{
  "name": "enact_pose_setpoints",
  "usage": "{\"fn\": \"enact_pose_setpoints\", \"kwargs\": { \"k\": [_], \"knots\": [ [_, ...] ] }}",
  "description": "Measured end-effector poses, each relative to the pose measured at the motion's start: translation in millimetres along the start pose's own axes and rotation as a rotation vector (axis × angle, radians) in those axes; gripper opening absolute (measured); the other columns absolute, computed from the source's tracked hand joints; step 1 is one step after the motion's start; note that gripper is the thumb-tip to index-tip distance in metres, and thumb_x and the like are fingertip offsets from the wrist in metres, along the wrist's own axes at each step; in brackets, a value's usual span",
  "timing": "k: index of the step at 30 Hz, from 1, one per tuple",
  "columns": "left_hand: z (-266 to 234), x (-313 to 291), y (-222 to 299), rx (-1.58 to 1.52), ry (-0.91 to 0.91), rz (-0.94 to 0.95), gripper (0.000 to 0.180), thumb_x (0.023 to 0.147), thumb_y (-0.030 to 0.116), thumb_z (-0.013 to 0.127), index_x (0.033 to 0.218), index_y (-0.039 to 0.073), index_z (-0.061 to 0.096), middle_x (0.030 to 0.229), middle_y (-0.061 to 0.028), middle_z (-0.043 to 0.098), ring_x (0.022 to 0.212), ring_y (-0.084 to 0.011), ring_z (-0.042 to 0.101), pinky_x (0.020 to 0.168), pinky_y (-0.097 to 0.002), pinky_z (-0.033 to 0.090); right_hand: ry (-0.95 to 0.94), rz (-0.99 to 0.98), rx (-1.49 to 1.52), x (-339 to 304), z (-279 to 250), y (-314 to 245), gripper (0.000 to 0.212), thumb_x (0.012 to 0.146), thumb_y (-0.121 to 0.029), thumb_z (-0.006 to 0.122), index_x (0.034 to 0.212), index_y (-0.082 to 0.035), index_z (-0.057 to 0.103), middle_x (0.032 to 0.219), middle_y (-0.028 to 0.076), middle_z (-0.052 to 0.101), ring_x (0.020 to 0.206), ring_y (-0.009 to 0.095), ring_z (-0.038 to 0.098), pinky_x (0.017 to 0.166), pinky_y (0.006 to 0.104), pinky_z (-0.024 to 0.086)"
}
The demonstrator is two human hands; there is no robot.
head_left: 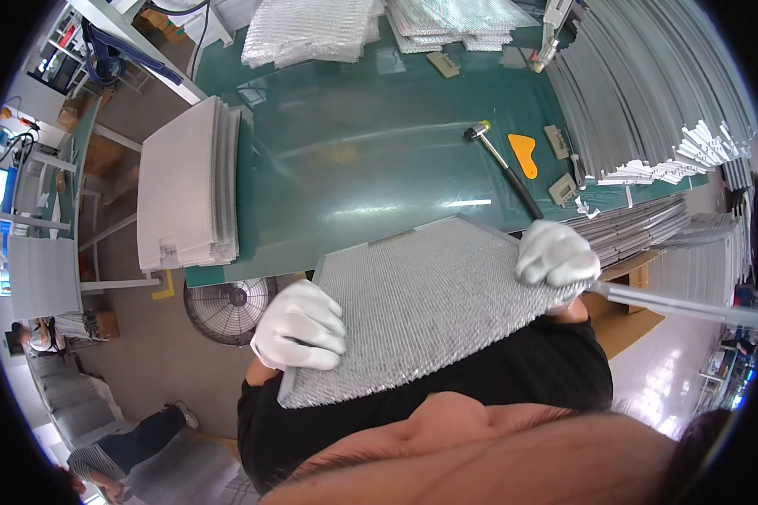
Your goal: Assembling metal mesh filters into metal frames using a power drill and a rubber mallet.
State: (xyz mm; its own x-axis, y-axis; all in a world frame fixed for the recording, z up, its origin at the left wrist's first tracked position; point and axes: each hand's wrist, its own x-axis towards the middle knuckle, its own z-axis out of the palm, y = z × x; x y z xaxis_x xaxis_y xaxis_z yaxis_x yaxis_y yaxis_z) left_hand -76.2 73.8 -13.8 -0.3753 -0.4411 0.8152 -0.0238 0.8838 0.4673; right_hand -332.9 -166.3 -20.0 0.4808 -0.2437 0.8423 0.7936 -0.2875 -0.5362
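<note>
A silver metal mesh filter panel [421,295] is held tilted in front of my body, its far edge near the front of the green table. Grey frame strip runs along its left and far sides; the near edge shows bare, ragged mesh. My left hand [301,326], in a white glove, is closed over the panel's left side. Gripping the right side is my gloved right hand [557,255], fingers curled on the mesh. A long grey frame strip [678,305] sticks out rightward from beside that hand; whether it is held or attached is hidden.
On the green table [337,168] lie a mallet [505,172], an orange scraper [523,156] and small grey devices [562,190]. Stacked panels [185,185] stand left, mesh sheets [312,29] at the back, grey strips [648,84] right. A floor fan [232,307] stands below the table's left.
</note>
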Motion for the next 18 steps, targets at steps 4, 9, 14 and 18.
{"fn": "enact_pose_setpoints", "kwargs": {
  "k": [4, 9, 14, 18],
  "knots": [
    [14, -27, 0, 0.006, -0.014, -0.428, 0.036, 0.083, 0.032, 0.060, 0.096, 0.000, 0.068, 0.094, -0.0161, 0.067, 0.087, -0.0351, 0.067, 0.070, -0.0449, 0.054, -0.337, -0.075, -0.037, -8, -16, -8, 0.027, 0.098, -0.027, 0.056, 0.084, -0.003, 0.057, 0.081, 0.014, 0.069, 0.075, 0.029, 0.069, 0.064, 0.0382, 0.054],
    [16, -25, 11, 0.076, -0.166, -0.712, 0.047, 0.074, 0.030, 0.066, 0.112, 0.003, 0.065, 0.115, -0.0171, 0.065, 0.110, -0.0417, 0.061, 0.090, -0.0490, 0.050, -0.292, 0.035, -0.133, -29, -3, -20, 0.029, 0.092, -0.023, 0.059, 0.071, -0.004, 0.053, 0.093, 0.018, 0.070, 0.078, 0.031, 0.069, 0.066, 0.0416, 0.053],
    [6, -28, 9, 0.019, -0.277, -0.746, 0.049, 0.079, 0.031, 0.070, 0.121, 0.007, 0.061, 0.123, -0.0161, 0.060, 0.121, -0.0403, 0.054, 0.097, -0.0480, 0.046, -0.270, 0.004, -0.045, -31, 2, -11, 0.028, 0.089, -0.024, 0.059, 0.070, -0.006, 0.049, 0.091, 0.018, 0.069, 0.076, 0.031, 0.069, 0.066, 0.0416, 0.053],
    [-1, -51, -1, 0.283, -0.290, -0.909, 0.058, 0.078, 0.025, 0.072, 0.131, 0.008, 0.057, 0.138, -0.0191, 0.052, 0.128, -0.0405, 0.048, 0.107, -0.0492, 0.039, -0.376, 0.064, -0.178, -31, -5, -15, 0.023, 0.087, -0.023, 0.058, 0.075, -0.006, 0.048, 0.090, 0.020, 0.069, 0.076, 0.032, 0.069, 0.065, 0.0421, 0.053]
  ]
}}
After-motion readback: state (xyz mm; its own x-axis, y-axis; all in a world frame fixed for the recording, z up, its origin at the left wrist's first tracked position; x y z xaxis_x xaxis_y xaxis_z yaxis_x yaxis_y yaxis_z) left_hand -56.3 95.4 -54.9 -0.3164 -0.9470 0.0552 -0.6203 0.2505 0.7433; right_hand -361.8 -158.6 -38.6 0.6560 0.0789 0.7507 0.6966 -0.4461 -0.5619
